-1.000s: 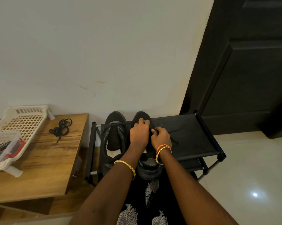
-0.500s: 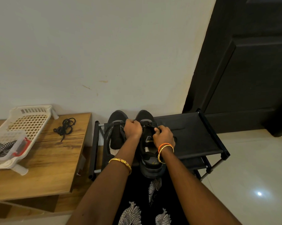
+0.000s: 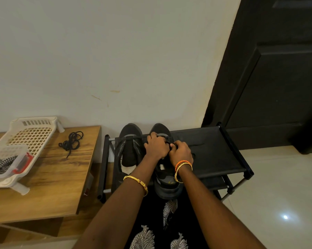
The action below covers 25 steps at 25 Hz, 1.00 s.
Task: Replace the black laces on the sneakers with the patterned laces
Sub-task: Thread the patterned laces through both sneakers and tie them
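Observation:
Two black sneakers stand side by side on a black shoe rack (image 3: 214, 151). The left sneaker (image 3: 129, 151) has no lace in it. Over the right sneaker (image 3: 167, 186) my left hand (image 3: 157, 147) lies curled on the lace area, and my right hand (image 3: 181, 151) pinches the black lace there beside it. A removed black lace (image 3: 71, 141) lies coiled on the wooden table (image 3: 49, 178). Black-and-white patterned laces (image 3: 1, 163) sit in a clear plastic box (image 3: 11, 162) at the far left.
A white plastic basket (image 3: 31, 133) lies tilted on the table under the clear box. A dark door (image 3: 277, 78) stands at the right, with glossy floor tiles (image 3: 277, 203) below it. My patterned black clothing (image 3: 160, 230) fills the bottom centre.
My left hand slid from the sneaker's left side back onto the lace area, closing up against my right hand. The view drifted slightly.

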Each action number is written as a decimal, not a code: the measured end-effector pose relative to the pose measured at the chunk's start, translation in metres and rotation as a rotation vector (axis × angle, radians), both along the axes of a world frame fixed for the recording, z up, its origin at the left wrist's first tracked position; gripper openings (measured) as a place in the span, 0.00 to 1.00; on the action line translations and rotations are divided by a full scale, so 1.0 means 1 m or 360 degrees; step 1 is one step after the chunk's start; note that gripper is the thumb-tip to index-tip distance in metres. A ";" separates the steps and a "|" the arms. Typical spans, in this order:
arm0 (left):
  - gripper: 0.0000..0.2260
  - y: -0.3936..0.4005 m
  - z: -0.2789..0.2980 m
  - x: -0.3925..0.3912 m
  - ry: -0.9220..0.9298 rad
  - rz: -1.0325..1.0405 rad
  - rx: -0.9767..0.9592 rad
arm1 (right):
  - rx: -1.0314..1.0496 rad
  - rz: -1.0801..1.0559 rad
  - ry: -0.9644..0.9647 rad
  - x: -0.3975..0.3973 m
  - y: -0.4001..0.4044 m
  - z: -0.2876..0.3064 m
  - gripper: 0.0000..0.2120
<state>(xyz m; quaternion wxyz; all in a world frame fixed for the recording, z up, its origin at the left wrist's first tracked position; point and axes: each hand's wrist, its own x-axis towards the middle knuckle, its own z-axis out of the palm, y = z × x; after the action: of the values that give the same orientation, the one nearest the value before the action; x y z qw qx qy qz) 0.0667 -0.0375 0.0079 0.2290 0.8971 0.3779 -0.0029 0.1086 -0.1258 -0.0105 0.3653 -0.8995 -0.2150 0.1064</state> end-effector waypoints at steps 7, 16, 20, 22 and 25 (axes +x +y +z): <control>0.07 -0.001 -0.007 -0.008 -0.0634 0.0452 -0.0450 | 0.0004 -0.0014 0.0005 0.000 0.000 0.000 0.10; 0.02 0.006 0.042 -0.005 -0.1418 0.0593 -0.1240 | 0.0046 -0.0019 0.0015 -0.002 -0.001 0.001 0.10; 0.16 0.005 0.007 -0.008 -0.0440 0.0176 -0.0336 | 0.0022 -0.0012 0.0011 -0.001 -0.001 0.000 0.10; 0.16 0.000 -0.001 -0.008 -0.0145 0.0064 0.0017 | 0.0014 -0.0008 0.0007 -0.001 -0.001 0.001 0.10; 0.10 -0.007 -0.003 -0.009 -0.0255 0.0094 0.0166 | 0.0006 -0.0002 0.0003 -0.001 -0.001 0.001 0.10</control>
<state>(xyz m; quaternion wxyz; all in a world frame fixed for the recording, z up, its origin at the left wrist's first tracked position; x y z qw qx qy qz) 0.0579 -0.0442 0.0053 0.2113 0.8936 0.3844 0.0954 0.1078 -0.1266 -0.0095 0.3673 -0.8988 -0.2143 0.1065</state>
